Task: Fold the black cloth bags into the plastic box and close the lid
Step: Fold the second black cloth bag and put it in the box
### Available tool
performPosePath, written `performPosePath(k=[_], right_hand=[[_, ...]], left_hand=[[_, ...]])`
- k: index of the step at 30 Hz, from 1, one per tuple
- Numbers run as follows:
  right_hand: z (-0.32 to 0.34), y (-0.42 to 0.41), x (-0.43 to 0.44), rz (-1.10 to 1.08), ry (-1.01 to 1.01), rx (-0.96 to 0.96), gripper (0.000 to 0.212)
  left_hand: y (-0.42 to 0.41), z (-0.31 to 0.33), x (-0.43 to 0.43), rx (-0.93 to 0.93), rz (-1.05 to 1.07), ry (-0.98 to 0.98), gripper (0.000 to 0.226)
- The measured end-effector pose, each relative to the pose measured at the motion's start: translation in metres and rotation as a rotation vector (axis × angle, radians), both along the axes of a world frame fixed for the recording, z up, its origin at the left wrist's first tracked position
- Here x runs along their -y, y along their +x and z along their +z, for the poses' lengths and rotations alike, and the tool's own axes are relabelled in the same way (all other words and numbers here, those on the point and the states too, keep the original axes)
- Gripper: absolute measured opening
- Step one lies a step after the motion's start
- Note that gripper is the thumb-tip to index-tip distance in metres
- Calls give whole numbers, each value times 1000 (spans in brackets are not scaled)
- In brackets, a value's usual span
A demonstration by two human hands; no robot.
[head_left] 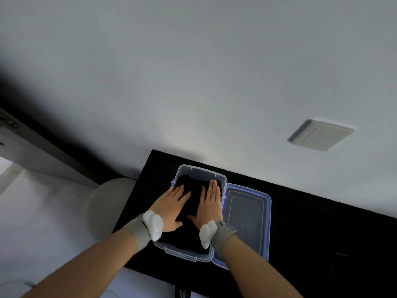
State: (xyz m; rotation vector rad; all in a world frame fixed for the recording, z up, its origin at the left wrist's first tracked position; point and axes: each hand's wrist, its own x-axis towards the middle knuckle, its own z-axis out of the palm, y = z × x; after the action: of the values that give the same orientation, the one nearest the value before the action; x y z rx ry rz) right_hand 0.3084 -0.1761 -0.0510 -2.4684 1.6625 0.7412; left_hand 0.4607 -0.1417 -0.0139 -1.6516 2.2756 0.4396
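Left hand [171, 208], right hand [209, 203], straight fingers [212, 188] flat on black cloth bags [190, 180] in plastic box [182, 253]

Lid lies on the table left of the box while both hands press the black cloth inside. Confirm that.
Wrong side: the head view shows the lid on the table right of the box, not left. The left hand and right hand do press the black cloth inside.

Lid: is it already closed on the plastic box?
No, the lid lies flat on the black table beside the open plastic box, to its right.
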Motion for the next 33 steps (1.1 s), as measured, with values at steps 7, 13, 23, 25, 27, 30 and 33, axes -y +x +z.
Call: performPosePath(k=[7,13,23,25,27,30,33], right_hand=[[-9,-2,12,51,121,-23,138],[-14,1,15,72,125,-93,145],[-24,4,13,69,87,-125,146],[-27,4,12,71,77,-129,146],[-29,4,11,71,64,-120,146],[-31,1,12,79,57,-96,147],[-28,-1,11,86,43,-67,148]], left_hand=[[18,3,20,169,-92,25,147],[-2,0,25,395,-129,-20,95],[-15,-37,27,579,-163,-131,62],[-15,-41,28,602,-183,-148,62],[-15,-43,28,627,-216,-164,63],[-15,-44,28,656,-242,-180,63],[-15,-49,28,666,-252,-193,63]])
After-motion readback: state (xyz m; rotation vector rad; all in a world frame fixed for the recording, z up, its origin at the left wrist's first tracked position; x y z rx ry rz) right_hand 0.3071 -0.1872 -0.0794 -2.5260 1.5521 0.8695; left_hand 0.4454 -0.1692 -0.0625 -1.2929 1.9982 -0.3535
